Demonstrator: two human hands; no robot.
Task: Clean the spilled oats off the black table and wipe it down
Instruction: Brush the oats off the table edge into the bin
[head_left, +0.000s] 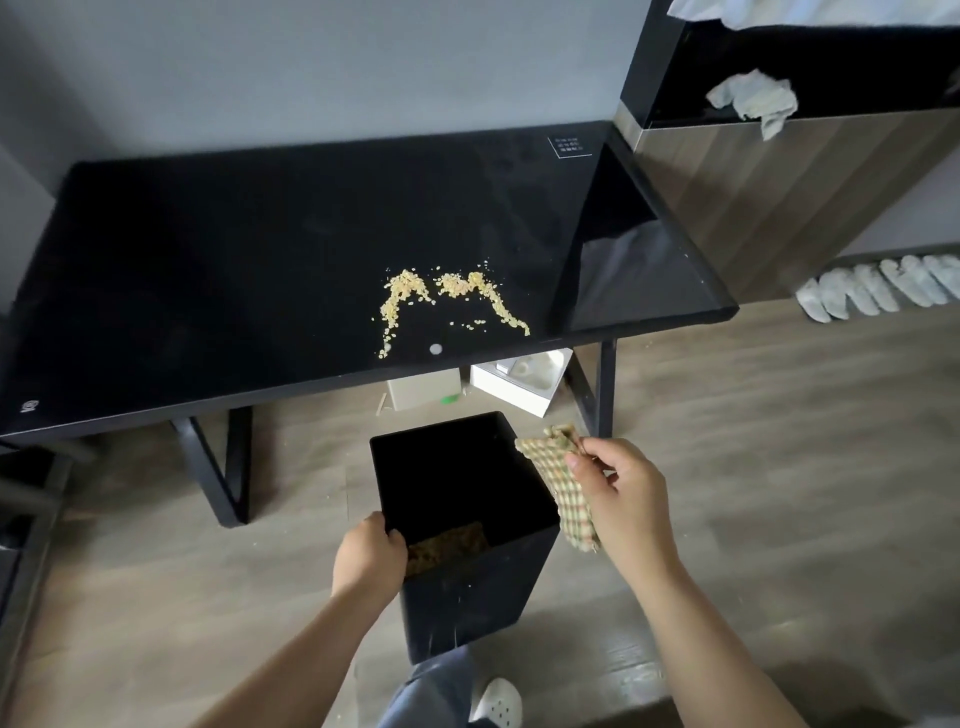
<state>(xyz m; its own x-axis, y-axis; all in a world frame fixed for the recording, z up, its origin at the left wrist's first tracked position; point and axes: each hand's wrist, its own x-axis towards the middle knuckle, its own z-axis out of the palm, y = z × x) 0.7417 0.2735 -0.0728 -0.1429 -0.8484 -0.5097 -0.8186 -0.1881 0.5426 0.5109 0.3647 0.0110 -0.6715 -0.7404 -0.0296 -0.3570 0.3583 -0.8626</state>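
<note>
Left hand (369, 551) gripping bin (467, 597), table label (570, 146) unreadable

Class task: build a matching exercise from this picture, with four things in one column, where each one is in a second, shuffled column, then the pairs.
1 oats
2 black bin
3 checked cloth
4 crumpled tissue

a held in the right hand
b on the dark shelf
c on the black table
d gripped at its rim by the left hand

Pairs: 1-c, 2-d, 3-a, 4-b
</note>
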